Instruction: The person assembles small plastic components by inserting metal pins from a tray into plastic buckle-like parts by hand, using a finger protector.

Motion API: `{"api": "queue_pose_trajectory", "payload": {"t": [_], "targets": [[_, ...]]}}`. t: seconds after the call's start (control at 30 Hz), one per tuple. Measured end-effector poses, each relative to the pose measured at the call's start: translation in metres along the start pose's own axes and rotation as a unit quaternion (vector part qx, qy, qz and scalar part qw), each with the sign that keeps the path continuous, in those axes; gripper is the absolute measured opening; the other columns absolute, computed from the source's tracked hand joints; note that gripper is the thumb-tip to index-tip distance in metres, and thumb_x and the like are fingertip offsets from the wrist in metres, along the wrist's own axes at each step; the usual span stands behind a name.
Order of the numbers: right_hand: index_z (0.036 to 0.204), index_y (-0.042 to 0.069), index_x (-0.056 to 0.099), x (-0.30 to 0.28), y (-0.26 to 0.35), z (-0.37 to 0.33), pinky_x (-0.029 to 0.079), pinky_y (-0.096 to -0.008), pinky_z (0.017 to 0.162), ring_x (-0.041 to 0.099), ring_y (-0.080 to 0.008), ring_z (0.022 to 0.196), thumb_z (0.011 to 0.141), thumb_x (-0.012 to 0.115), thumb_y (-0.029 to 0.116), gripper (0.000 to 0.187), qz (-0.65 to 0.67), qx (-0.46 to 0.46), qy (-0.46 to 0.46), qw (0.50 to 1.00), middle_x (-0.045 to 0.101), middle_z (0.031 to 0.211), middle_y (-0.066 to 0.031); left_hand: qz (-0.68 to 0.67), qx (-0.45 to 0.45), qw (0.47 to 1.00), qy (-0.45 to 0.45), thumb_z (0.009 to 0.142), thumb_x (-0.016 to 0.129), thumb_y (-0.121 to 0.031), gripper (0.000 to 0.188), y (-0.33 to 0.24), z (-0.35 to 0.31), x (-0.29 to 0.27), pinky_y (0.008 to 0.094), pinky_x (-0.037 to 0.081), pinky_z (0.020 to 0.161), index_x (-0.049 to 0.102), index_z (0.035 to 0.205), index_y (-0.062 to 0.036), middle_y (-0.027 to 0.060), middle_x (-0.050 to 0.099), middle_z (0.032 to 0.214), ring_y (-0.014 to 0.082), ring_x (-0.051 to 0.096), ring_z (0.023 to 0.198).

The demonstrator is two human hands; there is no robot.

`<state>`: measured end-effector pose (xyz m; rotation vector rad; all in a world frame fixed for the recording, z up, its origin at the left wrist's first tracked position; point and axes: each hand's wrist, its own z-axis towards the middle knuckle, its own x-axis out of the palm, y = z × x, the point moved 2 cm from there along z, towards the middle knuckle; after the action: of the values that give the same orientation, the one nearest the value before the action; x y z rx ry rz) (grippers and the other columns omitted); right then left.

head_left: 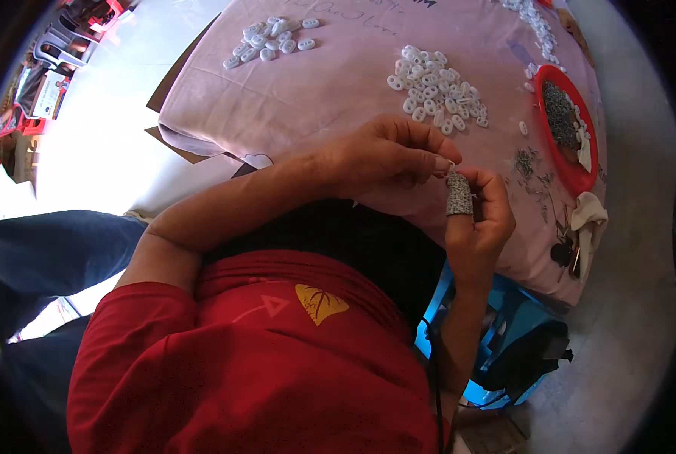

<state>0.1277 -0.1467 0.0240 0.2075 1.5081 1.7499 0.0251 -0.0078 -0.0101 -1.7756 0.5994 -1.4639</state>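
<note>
My left hand reaches across from the left, its thumb and index finger pinched together over the pink-covered table's near edge. Its fingertips meet those of my right hand. A grey speckled knitted finger cover sits over my right thumb, and the right index finger curls in beside it. Something small and pale shows at the tips of both hands, too small to name. Just beyond my hands lies a pile of small white oval plastic pieces with holes.
Another group of white pieces lies at the far left of the table. At the right are a red basin with dark grains, scattered small metal bits and a white cloth. A blue stool stands below.
</note>
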Motion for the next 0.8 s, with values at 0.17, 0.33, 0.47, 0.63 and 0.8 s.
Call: {"api": "queue_pose_trajectory", "payload": {"t": [0.17,0.33,0.47,0.63,0.8], "targets": [[0.094,0.002,0.06,-0.001,0.004,0.002,0.04,-0.0229,0.055,0.047,-0.0073,0.063,0.086,0.062,0.003,0.008,-0.014,-0.033,0.0,0.999,0.058,0.075,-0.0018,0.019,-0.004,1.0,0.023,0.095,0.061,-0.012,0.019,-0.003,-0.003,-0.003,0.0177,0.047,0.063,0.064,0.112,-0.0028,-0.0001,0.066,0.092,0.0045,0.058,0.075],[0.095,0.002,0.06,-0.007,0.012,0.008,0.04,-0.0242,0.057,0.048,-0.0097,0.063,0.084,0.061,-0.001,0.012,-0.068,-0.093,0.035,0.993,0.058,0.077,-0.0031,0.072,-0.001,0.997,0.001,0.094,0.062,-0.012,0.021,-0.012,-0.009,-0.001,0.0175,0.045,0.061,0.065,0.113,-0.0042,0.0006,0.066,0.091,0.0046,0.06,0.074],[0.096,0.002,0.061,-0.003,0.022,0.007,0.04,-0.0243,0.055,0.047,-0.0106,0.062,0.082,0.061,-0.002,0.014,-0.067,-0.072,0.049,0.994,0.058,0.077,-0.0031,0.023,-0.011,1.0,-0.01,0.09,0.068,-0.012,0.023,-0.019,-0.016,0.0,0.0169,0.043,0.059,0.066,0.112,-0.0047,0.0002,0.066,0.091,0.0033,0.059,0.073],[0.097,0.003,0.062,-0.001,0.032,0.009,0.04,-0.0255,0.052,0.05,-0.013,0.064,0.081,0.062,-0.002,0.016,-0.099,-0.105,0.05,0.988,0.06,0.079,-0.0036,-0.011,-0.011,1.0,-0.003,0.09,0.067,-0.01,0.021,-0.022,-0.021,0.002,0.0173,0.043,0.06,0.067,0.111,-0.0042,0.0005,0.066,0.09,0.0042,0.059,0.074],[0.098,0.001,0.061,-0.001,0.028,0.009,0.04,-0.0241,0.056,0.051,-0.0118,0.067,0.082,0.06,-0.002,0.017,-0.125,-0.148,0.069,0.979,0.06,0.082,-0.0038,-0.008,0.009,1.0,-0.007,0.09,0.066,-0.008,0.02,-0.02,-0.023,0.001,0.018,0.043,0.062,0.067,0.11,-0.0036,0.0018,0.066,0.09,0.0055,0.058,0.077]]}}
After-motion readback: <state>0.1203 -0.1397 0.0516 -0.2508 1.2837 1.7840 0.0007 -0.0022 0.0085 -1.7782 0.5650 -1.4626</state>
